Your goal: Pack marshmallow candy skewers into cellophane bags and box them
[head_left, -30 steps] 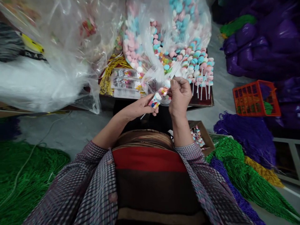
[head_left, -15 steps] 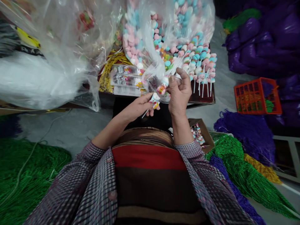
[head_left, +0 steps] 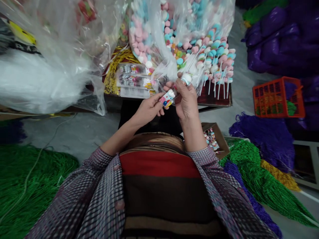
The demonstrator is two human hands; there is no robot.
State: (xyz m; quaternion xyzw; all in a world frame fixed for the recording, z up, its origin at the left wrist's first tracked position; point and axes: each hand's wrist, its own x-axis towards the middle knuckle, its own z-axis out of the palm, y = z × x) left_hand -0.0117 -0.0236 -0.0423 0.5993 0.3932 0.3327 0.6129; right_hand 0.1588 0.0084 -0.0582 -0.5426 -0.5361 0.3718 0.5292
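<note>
My left hand (head_left: pixel 150 111) pinches the small printed piece (head_left: pixel 167 98) between thumb and fingers, its white top pointing toward my other fingertips. My right hand (head_left: pixel 187 101) is curled round the clear-wrapped candy (head_left: pixel 186 79), whose white end pokes out just beyond my fingers; the rest is hidden by my grip. Half a second ago these hands were a little apart and a white stick showed below the printed piece; now my right has turned and come in beside my left, and I can't see that stick. I judge both pieces are being worked at one spot, though I can't tell whether they touch.

Just beyond my left fingertips lie the flat printed packets (head_left: pixel 134 80), with gold ties (head_left: pixel 112 79) farther left. Past my right hand are the candy skewers (head_left: pixel 216 59), and beyond the packets the clear bag of pink and blue candies (head_left: pixel 139 36).
</note>
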